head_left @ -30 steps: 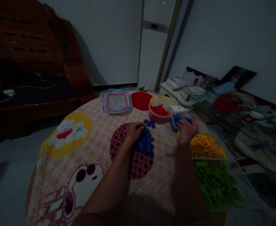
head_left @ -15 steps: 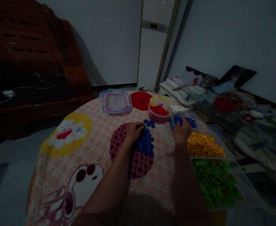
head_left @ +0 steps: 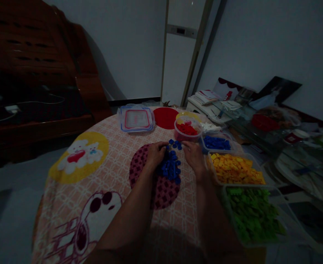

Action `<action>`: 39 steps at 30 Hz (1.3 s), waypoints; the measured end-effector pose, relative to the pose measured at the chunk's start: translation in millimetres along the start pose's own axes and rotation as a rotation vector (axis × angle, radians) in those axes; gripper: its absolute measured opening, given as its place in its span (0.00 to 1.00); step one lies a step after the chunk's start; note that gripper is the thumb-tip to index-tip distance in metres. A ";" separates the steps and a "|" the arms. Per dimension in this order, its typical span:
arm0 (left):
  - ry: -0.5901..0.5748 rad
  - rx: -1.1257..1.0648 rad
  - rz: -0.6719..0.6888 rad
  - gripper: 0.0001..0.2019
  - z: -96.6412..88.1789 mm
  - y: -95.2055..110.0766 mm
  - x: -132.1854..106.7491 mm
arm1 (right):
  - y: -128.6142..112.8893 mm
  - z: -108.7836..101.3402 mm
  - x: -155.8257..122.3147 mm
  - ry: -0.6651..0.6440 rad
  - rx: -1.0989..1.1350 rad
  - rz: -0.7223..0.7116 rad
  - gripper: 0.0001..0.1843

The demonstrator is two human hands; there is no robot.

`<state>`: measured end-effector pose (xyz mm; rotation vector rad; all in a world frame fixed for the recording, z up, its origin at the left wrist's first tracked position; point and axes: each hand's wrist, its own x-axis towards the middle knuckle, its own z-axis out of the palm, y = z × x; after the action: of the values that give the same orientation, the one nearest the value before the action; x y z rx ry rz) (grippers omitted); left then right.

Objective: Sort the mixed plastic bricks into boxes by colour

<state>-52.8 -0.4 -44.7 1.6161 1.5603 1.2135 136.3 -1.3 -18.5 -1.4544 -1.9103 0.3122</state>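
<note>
A pile of small blue plastic pieces [head_left: 169, 167] lies on the table, partly over a purple dotted circle of the cloth. Against the pile's left side rests my left hand [head_left: 156, 156], fingers bent together; whatever is between them is hidden. My right hand [head_left: 193, 156] reaches in from the right, thumb and forefinger close together beside the loose blue pieces [head_left: 175, 144] at the pile's far end. The dim picture hides what those fingertips hold. Right of this hand stands a clear box of blue pieces [head_left: 217, 143].
Down the right side are a box of yellow pieces [head_left: 235, 168] and a box of green pieces [head_left: 253, 216]. A round tub of red pieces [head_left: 187, 129] stands behind the pile. Stacked lids [head_left: 136, 120] lie at the back left. A cluttered glass table [head_left: 249, 124] adjoins on the right.
My right hand has moved left, out of the box of blue pieces and over to the pile's far right. My left hand stays nearly still at the pile.
</note>
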 end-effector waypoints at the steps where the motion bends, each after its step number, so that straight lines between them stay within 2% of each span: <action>1: 0.000 -0.008 -0.001 0.16 0.4 -0.7 0.2 | 1.2 4.4 -1.5 -0.047 -0.019 -0.030 0.18; 4: 0.006 -0.033 -0.001 0.15 1.6 -2.0 0.5 | 4.2 13.6 -4.8 -0.175 -0.095 -0.095 0.18; 8: 0.007 -0.049 -0.007 0.14 2.1 -0.3 0.2 | 4.1 16.0 -5.2 -0.264 -0.168 -0.129 0.16; 12: 0.003 -0.028 -0.014 0.14 1.0 1.7 0.0 | 1.7 7.8 -2.9 -0.307 -0.224 -0.133 0.15; 15: 0.007 -0.013 -0.011 0.14 0.4 1.6 -0.1 | -1.4 -6.3 -1.2 -0.281 -0.222 -0.102 0.14; 19: 0.004 -0.014 -0.011 0.14 0.7 0.5 -0.6 | -5.9 -30.6 0.0 -0.200 -0.174 -0.083 0.13; 21: 0.003 -0.025 -0.019 0.13 1.1 -0.1 -0.7 | -5.7 -40.9 -0.1 -0.119 -0.185 -0.036 0.13; 26: 0.009 -0.047 -0.023 0.13 1.4 -1.1 -0.1 | 5.7 -57.5 -0.1 0.312 -0.233 0.176 0.16; 28: 0.008 -0.052 -0.019 0.13 1.2 -1.4 0.3 | 10.3 -60.4 0.9 0.388 -0.191 0.200 0.16; 30: 0.001 -0.054 -0.019 0.14 0.9 -1.7 0.6 | 11.7 -60.1 2.3 0.337 -0.136 0.192 0.15; 34: -0.034 -0.019 -0.005 0.16 0.6 -2.1 0.1 | 4.4 -46.2 5.1 0.124 -0.053 0.109 0.13; 39: -0.107 0.019 0.221 0.27 6.9 -7.2 1.2 | -1.4 -11.2 4.0 -0.025 0.008 0.027 0.17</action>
<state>-50.0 3.1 -53.6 1.8734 1.3584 1.2055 142.2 -0.5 -8.1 -1.4788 -1.9081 0.3522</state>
